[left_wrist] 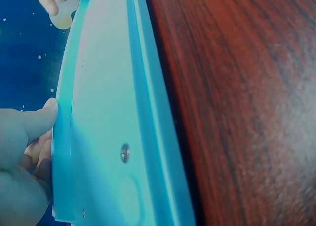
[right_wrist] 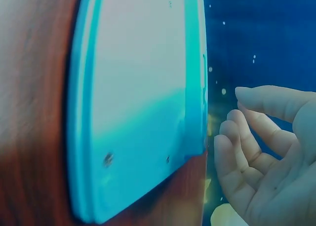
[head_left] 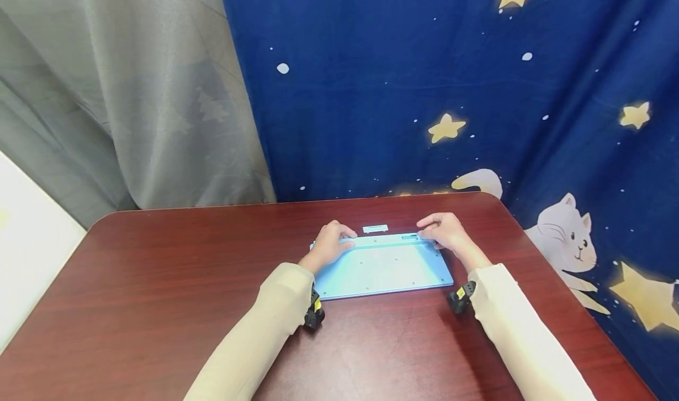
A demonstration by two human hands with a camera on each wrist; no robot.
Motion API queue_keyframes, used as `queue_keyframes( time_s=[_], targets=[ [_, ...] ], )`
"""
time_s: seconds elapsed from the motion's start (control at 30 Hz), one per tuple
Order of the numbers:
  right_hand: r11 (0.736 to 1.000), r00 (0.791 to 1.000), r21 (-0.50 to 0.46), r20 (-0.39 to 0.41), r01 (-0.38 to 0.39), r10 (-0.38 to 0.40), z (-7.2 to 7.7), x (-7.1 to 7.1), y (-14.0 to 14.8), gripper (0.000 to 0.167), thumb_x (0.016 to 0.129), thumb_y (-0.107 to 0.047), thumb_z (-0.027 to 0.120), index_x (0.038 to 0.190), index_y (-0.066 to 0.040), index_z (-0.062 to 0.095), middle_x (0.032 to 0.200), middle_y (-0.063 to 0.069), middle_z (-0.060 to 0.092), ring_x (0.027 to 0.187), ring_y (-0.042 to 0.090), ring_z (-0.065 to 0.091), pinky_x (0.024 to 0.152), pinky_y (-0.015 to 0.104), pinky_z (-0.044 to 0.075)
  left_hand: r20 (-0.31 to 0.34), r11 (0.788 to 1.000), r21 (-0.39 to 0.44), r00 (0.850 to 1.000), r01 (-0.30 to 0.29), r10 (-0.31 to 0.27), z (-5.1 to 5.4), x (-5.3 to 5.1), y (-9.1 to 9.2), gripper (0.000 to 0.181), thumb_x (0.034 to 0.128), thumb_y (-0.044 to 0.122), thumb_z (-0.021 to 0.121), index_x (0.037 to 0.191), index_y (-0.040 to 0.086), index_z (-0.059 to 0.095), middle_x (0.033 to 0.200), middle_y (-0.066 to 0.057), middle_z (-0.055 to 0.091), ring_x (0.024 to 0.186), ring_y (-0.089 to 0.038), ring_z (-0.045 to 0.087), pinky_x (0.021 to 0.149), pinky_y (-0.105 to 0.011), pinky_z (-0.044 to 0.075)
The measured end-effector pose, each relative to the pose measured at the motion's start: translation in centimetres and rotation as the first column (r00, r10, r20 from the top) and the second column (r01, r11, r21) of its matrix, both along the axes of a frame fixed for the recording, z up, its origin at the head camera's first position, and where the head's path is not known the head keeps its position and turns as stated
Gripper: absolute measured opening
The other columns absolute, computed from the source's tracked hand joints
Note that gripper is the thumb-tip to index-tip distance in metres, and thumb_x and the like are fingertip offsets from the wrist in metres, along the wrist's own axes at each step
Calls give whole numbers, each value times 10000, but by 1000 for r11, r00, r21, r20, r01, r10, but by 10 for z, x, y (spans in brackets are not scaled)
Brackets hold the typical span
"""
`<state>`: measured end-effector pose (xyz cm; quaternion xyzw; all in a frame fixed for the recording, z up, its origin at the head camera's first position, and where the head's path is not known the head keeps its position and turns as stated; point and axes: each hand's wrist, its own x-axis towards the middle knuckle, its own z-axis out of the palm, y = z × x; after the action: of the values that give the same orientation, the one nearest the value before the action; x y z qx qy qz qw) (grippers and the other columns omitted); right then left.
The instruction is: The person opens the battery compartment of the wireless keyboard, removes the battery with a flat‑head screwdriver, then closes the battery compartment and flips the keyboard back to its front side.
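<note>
A light-blue keyboard (head_left: 389, 271) lies with its screwed underside up, the raised ridge along its far edge. In that ridge, right of the middle, a small battery compartment (head_left: 409, 237) is uncovered. My left hand (head_left: 327, 245) grips the far left part of the keyboard; in the left wrist view its thumb lies against the ridge and the other fingers are partly hidden behind it. Close to the compartment is my right hand (head_left: 447, 232). Its fingers (right_wrist: 247, 137) are loosely bent beside the ridge, and nothing shows between them. Behind the keyboard lies a pale-blue battery cover (head_left: 375, 229).
The brown wooden table (head_left: 159, 295) reaches back to a blue star-patterned curtain (head_left: 361, 94) and a grey curtain (head_left: 148, 94). A black wrist camera (head_left: 314, 311) sits under the left cuff, another black camera (head_left: 460, 298) under the right.
</note>
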<state>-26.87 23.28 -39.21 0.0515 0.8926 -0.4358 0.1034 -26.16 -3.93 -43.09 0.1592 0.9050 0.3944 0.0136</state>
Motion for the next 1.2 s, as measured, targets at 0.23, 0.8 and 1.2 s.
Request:
queue_keyframes(
  time_s=[0.23,0.8,1.2],
  targets=[
    [1000,1000,24,-1,-20,20,5,-15,-17,334,805,-62,670,1120,34,613,821,160,642,669,244,567,586,362,503,3,1000,-1,1000,4,-4,-2,-5,-2,172,819,95,688,986,57,705,881,-55,562,882,-206,536,787,-327,451],
    [999,999,27,14,-43,43,7,-40,-49,325,816,-76,666,1125,15,620,933,130,643,835,289,577,696,407,522,34,1000,20,999,-9,8,2,0,-1,165,822,81,681,982,45,702,901,-70,562,897,-220,544,804,-333,457],
    [996,996,-31,21,-82,83,-10,-58,-53,328,834,-52,645,1144,44,599,925,155,653,753,238,607,648,367,533,31,1000,13,1000,0,0,1,0,-1,173,831,87,672,998,47,696,923,-75,564,907,-219,544,810,-335,456]
  ],
)
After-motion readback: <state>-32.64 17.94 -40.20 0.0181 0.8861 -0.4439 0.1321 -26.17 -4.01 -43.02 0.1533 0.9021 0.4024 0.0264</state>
